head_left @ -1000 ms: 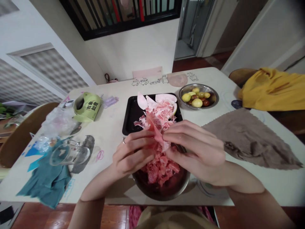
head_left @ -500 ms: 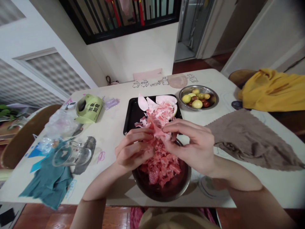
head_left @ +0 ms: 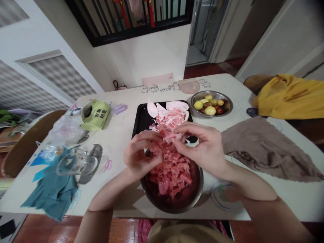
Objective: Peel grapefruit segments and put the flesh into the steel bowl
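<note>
Between my hands, over the far rim of a metal bowl (head_left: 199, 199), is a pink pomelo segment (head_left: 167, 134) with pale membrane on it. My right hand (head_left: 204, 145) pinches the membrane side between thumb and fingers. My left hand (head_left: 143, 152) has its fingers curled at the other side of the segment; its exact grip is partly hidden. Torn red pomelo flesh (head_left: 172, 175) fills much of the bowl below. Just beyond, a black tray (head_left: 141, 118) carries thick white-pink pomelo rind (head_left: 178, 106) and a pile of shredded membrane (head_left: 172, 117).
A steel bowl of small green and brown fruit (head_left: 211, 107) stands behind the tray to the right. A brown cloth (head_left: 265, 148) lies at right. At left are a glass mug (head_left: 76, 163), a teal cloth (head_left: 54, 190), a plastic bag (head_left: 64, 130) and a green carton (head_left: 97, 114).
My left fingers have loosened and spread a little, opening a gap between thumb and fingers. The segment sits slightly lower and flatter; my right hand keeps its pinch.
</note>
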`<action>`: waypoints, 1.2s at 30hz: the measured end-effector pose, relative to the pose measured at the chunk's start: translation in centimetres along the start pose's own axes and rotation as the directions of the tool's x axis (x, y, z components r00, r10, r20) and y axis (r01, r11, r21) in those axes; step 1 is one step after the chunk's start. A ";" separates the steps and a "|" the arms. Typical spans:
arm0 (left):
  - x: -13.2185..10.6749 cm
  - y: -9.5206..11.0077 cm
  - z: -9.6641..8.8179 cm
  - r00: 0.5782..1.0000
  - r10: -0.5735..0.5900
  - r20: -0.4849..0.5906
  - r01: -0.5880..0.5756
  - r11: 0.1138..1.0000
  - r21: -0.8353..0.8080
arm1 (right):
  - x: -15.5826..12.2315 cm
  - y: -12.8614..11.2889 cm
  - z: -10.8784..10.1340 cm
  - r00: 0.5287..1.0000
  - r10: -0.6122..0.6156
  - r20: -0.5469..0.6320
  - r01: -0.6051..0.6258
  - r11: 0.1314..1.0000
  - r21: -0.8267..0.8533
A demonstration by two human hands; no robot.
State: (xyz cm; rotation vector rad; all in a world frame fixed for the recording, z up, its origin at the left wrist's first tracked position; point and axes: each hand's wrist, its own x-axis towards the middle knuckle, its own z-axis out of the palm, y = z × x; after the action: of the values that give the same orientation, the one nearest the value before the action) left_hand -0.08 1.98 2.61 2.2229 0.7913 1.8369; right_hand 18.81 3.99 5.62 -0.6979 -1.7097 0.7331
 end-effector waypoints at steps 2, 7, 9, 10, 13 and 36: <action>0.0 -0.1 0.3 0.997 -0.067 -0.040 0.065 0.996 -0.064 | 0.3 0.4 0.0 0.995 0.089 0.033 -0.091 0.994 0.064; -0.3 -0.5 0.7 0.966 -0.243 -0.083 0.229 0.962 -0.148 | 0.9 1.6 -0.3 0.997 0.054 0.046 -0.055 0.998 0.027; -0.4 -0.5 0.6 0.959 -0.270 -0.083 0.258 0.957 -0.136 | 1.2 1.8 -0.6 0.990 -0.142 0.002 0.141 0.981 -0.135; -0.4 -0.5 0.6 0.960 -0.269 -0.083 0.258 0.959 -0.119 | 1.2 1.8 -0.8 0.966 -0.260 0.016 0.256 0.940 -0.226; -0.2 -0.3 0.4 0.968 -0.235 -0.088 0.230 0.971 -0.066 | 1.4 2.0 -1.2 0.856 -0.488 0.172 0.515 0.767 -0.383; -0.1 -0.1 0.3 0.903 -0.429 0.023 0.425 0.884 -0.193 | 1.3 2.7 -1.0 0.738 -0.583 0.341 0.641 0.445 -0.626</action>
State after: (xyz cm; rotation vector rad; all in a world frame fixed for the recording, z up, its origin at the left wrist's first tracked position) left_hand 0.16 2.10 2.41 1.7389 0.9674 1.6410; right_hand 19.76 6.78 4.54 -0.4690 -2.1353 -0.4983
